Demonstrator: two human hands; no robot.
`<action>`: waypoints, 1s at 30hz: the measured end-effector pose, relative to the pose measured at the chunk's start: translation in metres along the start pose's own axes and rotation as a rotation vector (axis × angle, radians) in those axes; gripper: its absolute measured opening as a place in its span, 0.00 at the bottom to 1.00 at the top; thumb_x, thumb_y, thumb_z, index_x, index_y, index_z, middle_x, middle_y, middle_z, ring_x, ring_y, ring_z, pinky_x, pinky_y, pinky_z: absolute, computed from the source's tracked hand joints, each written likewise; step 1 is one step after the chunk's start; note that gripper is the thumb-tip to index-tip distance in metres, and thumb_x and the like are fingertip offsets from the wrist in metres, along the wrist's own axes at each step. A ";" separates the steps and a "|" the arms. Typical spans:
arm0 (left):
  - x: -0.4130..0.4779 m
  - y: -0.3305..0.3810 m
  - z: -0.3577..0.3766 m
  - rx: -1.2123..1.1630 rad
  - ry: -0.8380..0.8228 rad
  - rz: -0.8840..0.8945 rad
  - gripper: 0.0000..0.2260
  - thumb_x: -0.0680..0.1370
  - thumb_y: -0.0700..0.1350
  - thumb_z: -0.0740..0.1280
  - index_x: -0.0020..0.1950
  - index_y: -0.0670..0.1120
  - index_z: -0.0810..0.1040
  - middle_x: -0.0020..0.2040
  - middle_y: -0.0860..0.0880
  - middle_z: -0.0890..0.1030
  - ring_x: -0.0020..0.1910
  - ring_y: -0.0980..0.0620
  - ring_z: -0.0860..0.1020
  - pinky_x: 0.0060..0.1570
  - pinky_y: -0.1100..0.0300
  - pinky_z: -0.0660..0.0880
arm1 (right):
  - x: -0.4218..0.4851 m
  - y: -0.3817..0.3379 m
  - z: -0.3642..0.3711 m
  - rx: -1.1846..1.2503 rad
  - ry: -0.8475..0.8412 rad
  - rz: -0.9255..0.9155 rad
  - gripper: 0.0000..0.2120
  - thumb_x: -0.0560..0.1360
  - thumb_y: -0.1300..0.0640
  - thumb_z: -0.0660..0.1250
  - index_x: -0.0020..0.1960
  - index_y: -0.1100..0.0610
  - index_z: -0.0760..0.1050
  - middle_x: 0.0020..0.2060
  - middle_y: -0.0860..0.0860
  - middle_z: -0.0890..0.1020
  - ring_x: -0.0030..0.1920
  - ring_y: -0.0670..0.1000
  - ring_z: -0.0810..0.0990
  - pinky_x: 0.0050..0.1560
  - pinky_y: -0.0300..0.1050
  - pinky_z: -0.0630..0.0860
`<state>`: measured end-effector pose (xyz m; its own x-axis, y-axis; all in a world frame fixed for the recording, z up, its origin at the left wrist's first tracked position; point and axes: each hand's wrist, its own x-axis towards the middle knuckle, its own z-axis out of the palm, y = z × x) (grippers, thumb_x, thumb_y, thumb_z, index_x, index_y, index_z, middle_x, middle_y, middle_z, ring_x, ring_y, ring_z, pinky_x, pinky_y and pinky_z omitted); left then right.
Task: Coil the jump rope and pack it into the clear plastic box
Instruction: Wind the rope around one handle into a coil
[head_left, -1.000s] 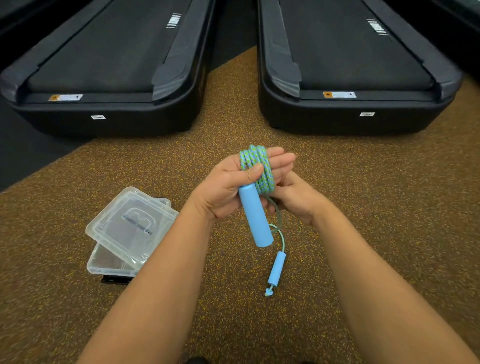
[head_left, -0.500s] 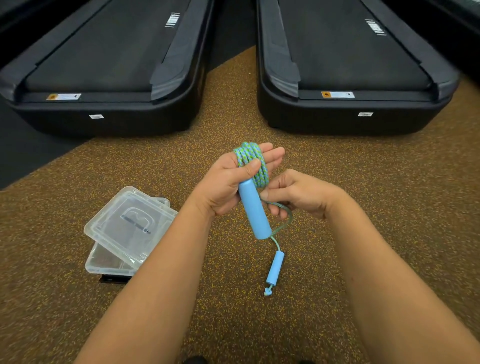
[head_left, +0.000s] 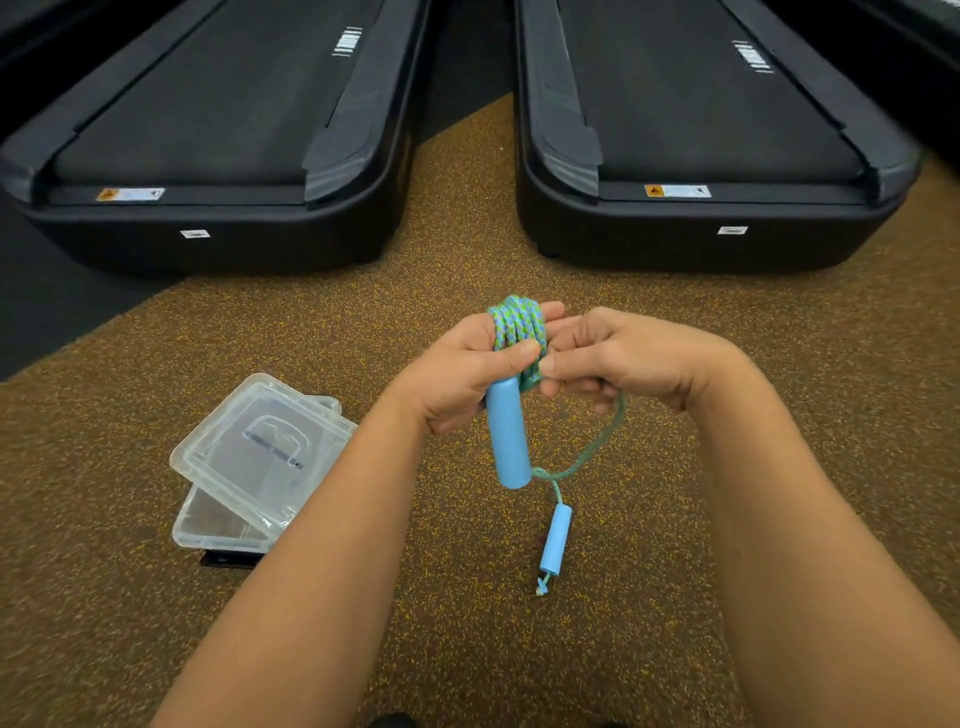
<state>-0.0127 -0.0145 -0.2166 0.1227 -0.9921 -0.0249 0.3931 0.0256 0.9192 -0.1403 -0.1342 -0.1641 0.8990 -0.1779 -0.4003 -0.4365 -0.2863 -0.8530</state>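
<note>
The left hand (head_left: 462, 374) is closed around the jump rope (head_left: 518, 332): green-and-blue braided turns are wound over its fingers, and its thumb presses the coil down against one light blue handle (head_left: 508, 431), which sticks out below the fist and points toward the floor. The right hand (head_left: 623, 358) sits just beside the coil on the side away from the box, touching the left hand's fingertips. Its thumb and forefinger are pinched on the loose strand where it leaves the coil, and the other fingers are curled under. From that pinch the strand loops down under the right hand, swings back to pass just beside the lower tip of the held handle, and drops to the second handle (head_left: 556, 540), which hangs free below the coil with a small knot at its bottom end.

The clear plastic box (head_left: 218, 530) rests on the speckled brown floor (head_left: 779, 322), well apart from the coil, below and to the left of it and partly hidden by the left forearm. Its clear lid (head_left: 260, 447) lies skewed across the top of the box, leaving one corner of the box uncovered. Beyond the coil, two black treadmills (head_left: 208, 156) stand side by side, with a strip of floor between them.
</note>
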 end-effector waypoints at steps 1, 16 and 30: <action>0.000 -0.001 0.000 0.021 -0.005 -0.010 0.21 0.75 0.35 0.59 0.69 0.38 0.65 0.58 0.47 0.79 0.54 0.56 0.79 0.54 0.63 0.74 | -0.001 -0.002 -0.001 -0.014 0.009 -0.004 0.10 0.77 0.60 0.62 0.41 0.62 0.78 0.24 0.50 0.64 0.28 0.48 0.63 0.31 0.44 0.67; -0.002 -0.002 0.004 0.246 -0.076 -0.081 0.17 0.74 0.39 0.64 0.59 0.30 0.69 0.51 0.38 0.69 0.51 0.43 0.64 0.54 0.48 0.61 | -0.008 -0.023 -0.006 -0.280 0.218 -0.152 0.13 0.75 0.55 0.67 0.34 0.58 0.76 0.27 0.49 0.77 0.23 0.40 0.71 0.27 0.31 0.67; -0.006 0.007 0.011 0.097 -0.301 -0.172 0.28 0.73 0.40 0.67 0.69 0.31 0.63 0.66 0.37 0.72 0.65 0.44 0.73 0.67 0.56 0.68 | 0.003 -0.005 -0.011 -0.050 0.302 -0.367 0.09 0.72 0.54 0.71 0.36 0.56 0.76 0.25 0.45 0.75 0.28 0.44 0.70 0.30 0.41 0.69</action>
<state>-0.0209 -0.0102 -0.2053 -0.2175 -0.9729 -0.0789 0.2941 -0.1424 0.9451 -0.1361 -0.1432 -0.1574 0.9463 -0.3201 0.0456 -0.1002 -0.4247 -0.8998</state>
